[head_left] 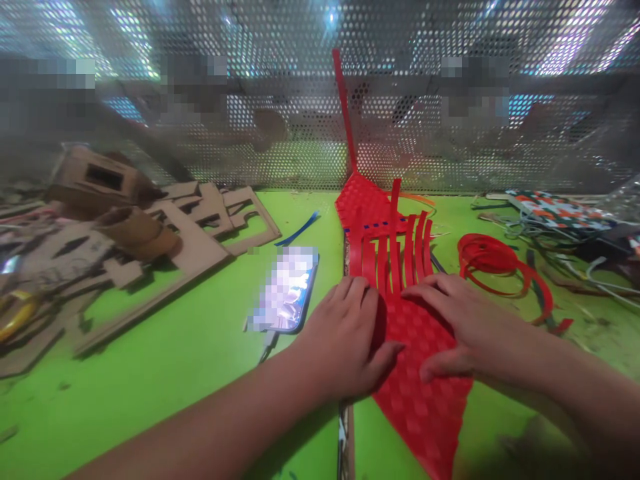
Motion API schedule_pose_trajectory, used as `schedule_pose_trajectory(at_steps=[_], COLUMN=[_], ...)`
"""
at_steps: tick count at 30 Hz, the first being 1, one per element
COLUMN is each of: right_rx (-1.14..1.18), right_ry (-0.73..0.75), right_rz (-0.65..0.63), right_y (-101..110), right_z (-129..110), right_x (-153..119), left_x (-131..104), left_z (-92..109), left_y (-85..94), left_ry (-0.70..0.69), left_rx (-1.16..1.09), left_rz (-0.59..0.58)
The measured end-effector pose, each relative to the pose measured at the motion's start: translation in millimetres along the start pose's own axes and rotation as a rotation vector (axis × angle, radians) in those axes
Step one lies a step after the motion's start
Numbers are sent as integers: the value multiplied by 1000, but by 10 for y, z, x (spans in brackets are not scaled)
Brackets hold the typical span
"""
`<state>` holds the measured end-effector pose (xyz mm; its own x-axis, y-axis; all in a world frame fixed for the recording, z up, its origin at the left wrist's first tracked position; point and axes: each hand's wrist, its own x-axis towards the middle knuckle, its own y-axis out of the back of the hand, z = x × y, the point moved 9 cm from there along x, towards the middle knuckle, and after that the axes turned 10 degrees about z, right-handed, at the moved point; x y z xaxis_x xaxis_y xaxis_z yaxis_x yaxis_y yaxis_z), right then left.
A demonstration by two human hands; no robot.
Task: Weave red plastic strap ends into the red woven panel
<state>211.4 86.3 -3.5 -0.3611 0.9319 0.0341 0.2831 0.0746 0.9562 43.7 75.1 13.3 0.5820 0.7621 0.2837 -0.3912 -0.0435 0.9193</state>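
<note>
A red woven mat of flat plastic strips [417, 393] lies under both my hands, narrowing to a point toward me. Several loose strip ends [395, 260] stand up from its far edge. My left hand [345, 337] rests on the mat's left side, fingers close together and bent slightly, thumb stretched over the weave. On the right side, my right hand [453, 320] is spread, with fingertips near the base of the strips and thumb on the weave. Beyond is another red woven section [363, 200] with a row of dark blue checks, and one long strip [345, 113] rises from its tip.
A lit phone [287, 290] with a cable lies left of my hands, near a blue strip [297, 229]. Cardboard pieces [200, 260] pile up at left. Coiled red strip [487, 257] and an orange, white and green woven piece [555, 212] sit at right. A perforated metal screen [280, 140] stands behind.
</note>
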Motion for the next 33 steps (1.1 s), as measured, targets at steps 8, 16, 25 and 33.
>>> schedule_pose_trajectory(at_steps=[8,16,25,33], right_rx=[8,21,57,28], right_ry=[6,9,9,6], right_rz=[-5,-8,-19,-22], right_y=[19,36,22,11], right_z=[-34,-67,-41,-28], right_x=[10,11,27,23], left_x=[35,14,15,4], left_z=[6,48,24,46], left_y=[6,-9,0,-3], left_ry=[-46,-82,-70,-82], left_rx=[17,70,42,75], left_rz=[17,16,23,34])
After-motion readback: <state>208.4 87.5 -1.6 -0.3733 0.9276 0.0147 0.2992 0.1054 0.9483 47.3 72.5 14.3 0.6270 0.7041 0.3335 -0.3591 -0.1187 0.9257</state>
